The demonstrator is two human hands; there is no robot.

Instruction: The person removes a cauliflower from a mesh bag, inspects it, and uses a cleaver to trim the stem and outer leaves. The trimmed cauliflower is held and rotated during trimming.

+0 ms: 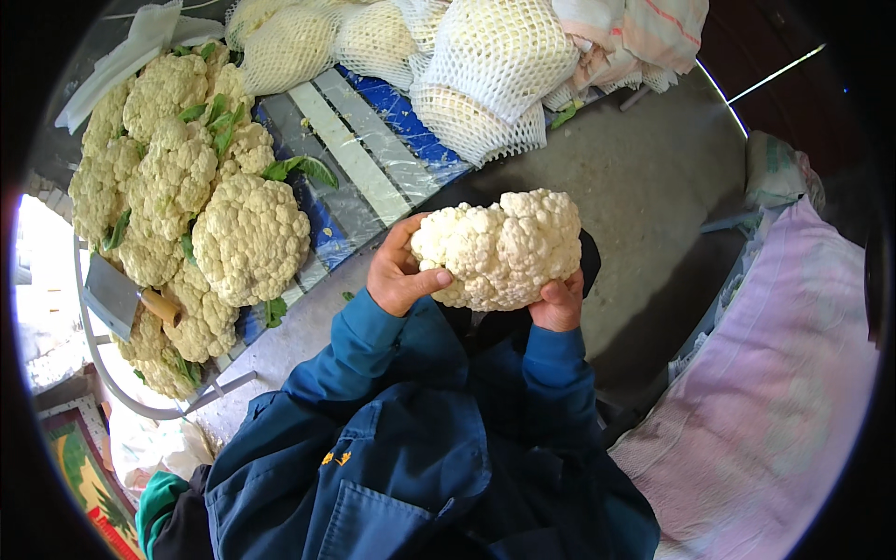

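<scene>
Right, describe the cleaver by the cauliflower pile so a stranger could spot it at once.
Start at the heap of loose white cauliflower heads on the blue striped sheet, to the person's left. At the heap's near left edge lies a cleaver with a broad grey rectangular blade and a short wooden handle: the only metal tool among the vegetables.

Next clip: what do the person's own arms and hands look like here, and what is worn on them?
Both hands, the left hand and the right hand, are bare, with no gloves. Both forearms are covered by blue long sleeves ending at the wrists, part of a darker blue work jacket with a small yellow emblem and a chest pocket.
</scene>
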